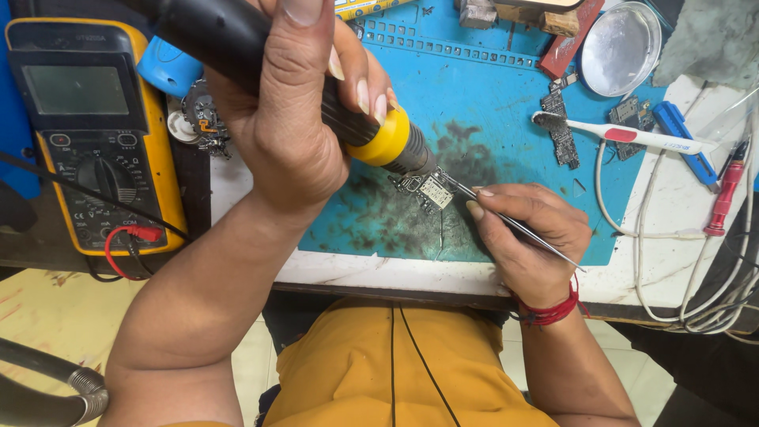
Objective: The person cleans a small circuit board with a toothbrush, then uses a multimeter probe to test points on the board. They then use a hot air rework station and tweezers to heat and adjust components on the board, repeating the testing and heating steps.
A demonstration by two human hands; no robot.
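The right hand (526, 241) pinched thin tweezers (506, 217), their tip touching a small chip (431, 192) on the blue mat (490, 103). Just above, the left hand (288, 119) squeezed a black-and-yellow hot tool (379, 134) — its tip over the chip. Farther back lay a yellow meter (95, 126).
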